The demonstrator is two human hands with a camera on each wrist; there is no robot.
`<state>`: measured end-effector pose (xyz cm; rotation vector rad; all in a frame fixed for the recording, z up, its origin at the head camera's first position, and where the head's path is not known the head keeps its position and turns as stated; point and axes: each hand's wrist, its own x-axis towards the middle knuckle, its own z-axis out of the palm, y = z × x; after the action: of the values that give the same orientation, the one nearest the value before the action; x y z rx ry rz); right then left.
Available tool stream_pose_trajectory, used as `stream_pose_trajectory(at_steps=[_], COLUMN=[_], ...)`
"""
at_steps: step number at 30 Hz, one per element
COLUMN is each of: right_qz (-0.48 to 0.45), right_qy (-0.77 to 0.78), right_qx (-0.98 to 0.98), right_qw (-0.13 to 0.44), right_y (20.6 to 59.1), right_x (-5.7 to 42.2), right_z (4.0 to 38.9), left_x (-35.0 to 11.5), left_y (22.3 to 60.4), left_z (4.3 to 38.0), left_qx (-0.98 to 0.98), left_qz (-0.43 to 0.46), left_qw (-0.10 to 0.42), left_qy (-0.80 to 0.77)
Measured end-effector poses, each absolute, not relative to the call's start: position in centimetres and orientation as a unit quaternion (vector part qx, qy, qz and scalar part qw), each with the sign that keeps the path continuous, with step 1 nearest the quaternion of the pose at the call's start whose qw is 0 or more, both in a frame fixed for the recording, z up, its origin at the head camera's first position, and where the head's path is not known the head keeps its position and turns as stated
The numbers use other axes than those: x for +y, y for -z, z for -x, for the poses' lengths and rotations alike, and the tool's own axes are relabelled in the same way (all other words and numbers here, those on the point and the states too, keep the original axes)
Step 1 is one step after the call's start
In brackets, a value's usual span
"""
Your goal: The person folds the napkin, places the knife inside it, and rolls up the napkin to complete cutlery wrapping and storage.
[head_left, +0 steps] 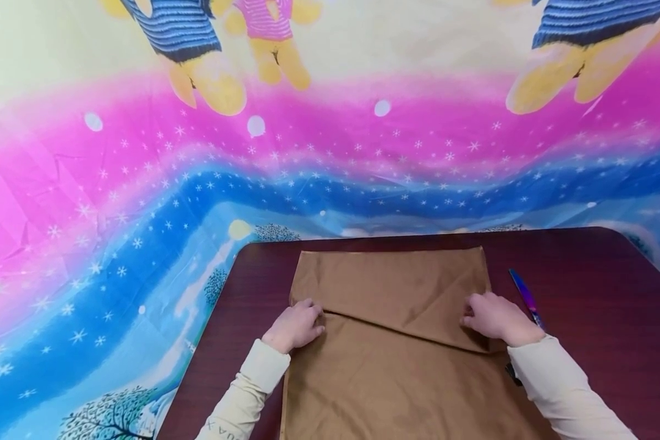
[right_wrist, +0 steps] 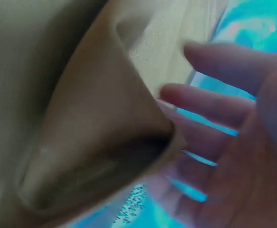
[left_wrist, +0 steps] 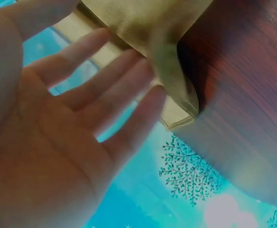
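A brown cloth (head_left: 396, 385) lies on the table, its far part folded over with a crease slanting down to the right. My left hand (head_left: 296, 325) rests at the cloth's left edge, beside the crease. In the left wrist view its fingers (left_wrist: 119, 80) are extended and spread along the cloth edge (left_wrist: 176, 80). At the right edge, my right hand (head_left: 497, 318) is by the folded part. The right wrist view shows its fingers (right_wrist: 209, 102) loosely spread against a raised, curling fold of cloth (right_wrist: 95, 104).
A slim blue-purple blade (head_left: 521, 292) lies on the dark red table (head_left: 599, 305), right of the cloth and partly behind the right hand. A small black object (head_left: 513, 374) shows beside the right sleeve. A printed pink and blue backdrop (head_left: 330, 146) hangs behind the table.
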<state>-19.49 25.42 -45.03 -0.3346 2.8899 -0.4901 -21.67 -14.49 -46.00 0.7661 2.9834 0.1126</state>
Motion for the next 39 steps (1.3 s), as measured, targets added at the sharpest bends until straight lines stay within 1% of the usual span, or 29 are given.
stream_pose_trajectory(at_steps=[3,7,13,17,20,22,27,30,32,33,38,39], right_qz=[0.111,0.106,0.065,0.060,0.057,0.049,0.004,-0.014,-0.010,-0.007,0.049,0.061], right_qy=[0.136,0.104,0.125,0.148,0.154,0.161,0.171,0.159,0.153,0.156,0.174,0.175], right_qx=[0.978,0.983,0.987,0.986,0.986,0.985,0.977,0.974,0.975,0.977,0.983,0.983], right_qw=[0.115,0.109,0.075,0.042,0.010,-0.023,-0.130,-0.162,-0.159,-0.142,-0.024,-0.009], right_y=[44.9,45.0,45.4,45.2,45.0,44.9,45.3,45.6,45.6,45.5,45.2,45.3], right_x=[25.5,26.1,27.1,27.4,27.4,27.5,27.8,27.8,27.8,27.8,27.1,27.0], right_z=[19.2,19.1,19.2,19.3,19.6,19.8,20.1,20.0,19.9,19.9,19.8,19.8], left_x=[-14.7,-15.3,-15.8,-15.6,-15.4,-15.4,-15.3,-15.3,-15.2,-15.2,-14.8,-14.7], left_y=[46.1,46.5,47.0,47.1,47.2,47.3,47.3,47.1,47.0,46.9,46.8,46.7], left_z=[21.5,21.3,21.2,21.2,21.1,21.0,20.7,20.5,20.4,20.4,20.2,20.1], left_qx=[0.972,0.977,0.977,0.976,0.976,0.976,0.973,0.972,0.970,0.970,0.964,0.963], left_qz=[-0.234,-0.210,-0.186,-0.169,-0.161,-0.157,-0.161,-0.169,-0.175,-0.179,-0.200,-0.203], left_qw=[0.026,0.043,0.089,0.113,0.125,0.132,0.141,0.144,0.145,0.145,0.146,0.147], left_qy=[-0.012,-0.009,-0.047,-0.072,-0.075,-0.075,-0.082,-0.080,-0.081,-0.082,-0.095,-0.097])
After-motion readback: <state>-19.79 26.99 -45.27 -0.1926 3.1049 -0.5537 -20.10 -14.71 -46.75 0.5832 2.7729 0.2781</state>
